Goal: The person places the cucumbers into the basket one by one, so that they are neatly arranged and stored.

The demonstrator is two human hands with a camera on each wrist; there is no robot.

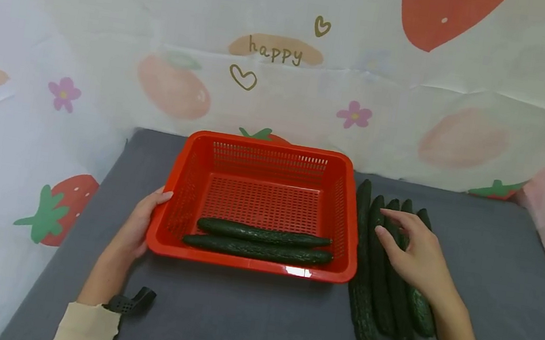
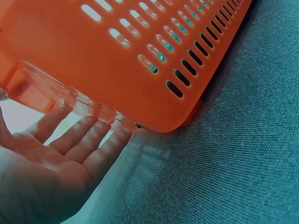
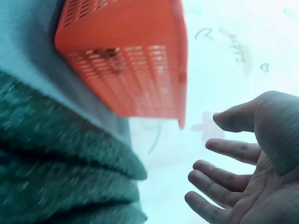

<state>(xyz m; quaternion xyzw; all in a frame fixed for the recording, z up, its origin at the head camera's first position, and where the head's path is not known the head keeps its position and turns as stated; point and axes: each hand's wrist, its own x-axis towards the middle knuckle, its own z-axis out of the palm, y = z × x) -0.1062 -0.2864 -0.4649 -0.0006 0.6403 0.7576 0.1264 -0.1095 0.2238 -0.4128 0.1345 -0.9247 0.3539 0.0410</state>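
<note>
A red plastic basket (image 1: 250, 261) sits on the grey cloth, two cucumbers (image 1: 263, 234) lying side by side along its near wall. My left hand (image 1: 138, 221) holds the basket's left side, thumb at the rim; in the left wrist view its fingers (image 2: 100, 144) reach the outer wall. To the right of the basket, several dark green cucumbers (image 1: 363, 299) lie lengthwise in a row. My right hand (image 1: 417, 254) hovers over this row with thumb and fingers apart and nothing between them. The right wrist view shows the same hand (image 3: 252, 172) beyond the cucumber ends (image 3: 70, 130).
Grey cloth (image 1: 230, 321) covers the table. A white sheet (image 1: 282, 101) printed with strawberries, hearts and flowers hangs behind it and along the left. Dark straps with wrist cameras (image 1: 130, 302) sit on both wrists.
</note>
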